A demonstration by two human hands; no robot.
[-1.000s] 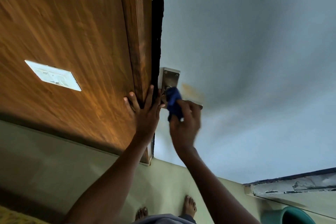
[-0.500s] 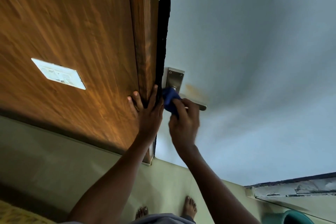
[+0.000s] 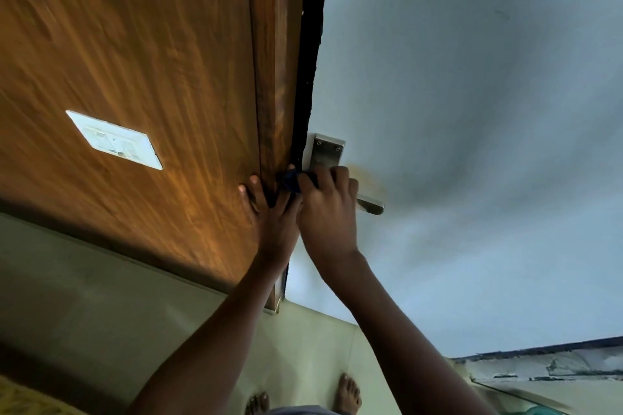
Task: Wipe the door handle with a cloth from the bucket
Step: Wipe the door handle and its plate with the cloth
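A steel door handle (image 3: 371, 204) with its back plate (image 3: 325, 152) is fixed on the pale blue door (image 3: 472, 111). My right hand (image 3: 328, 209) is closed around a dark blue cloth (image 3: 292, 179) and presses it on the handle's base, covering most of the lever; only the lever's tip shows. My left hand (image 3: 273, 212) lies flat with fingers spread against the wooden door frame (image 3: 276, 77), beside the door's black edge. The bucket shows only as a green sliver (image 3: 542, 410) at the bottom right.
A white switch plate (image 3: 114, 140) sits on the wood panel (image 3: 135, 61) to the left. My bare feet (image 3: 349, 392) stand on pale floor tiles. A worn step or sill (image 3: 556, 367) runs along the lower right.
My right hand slid the cloth left along the handle toward its base, so more of the lever's tip shows. The view shifted a little; the bucket has nearly left the frame.
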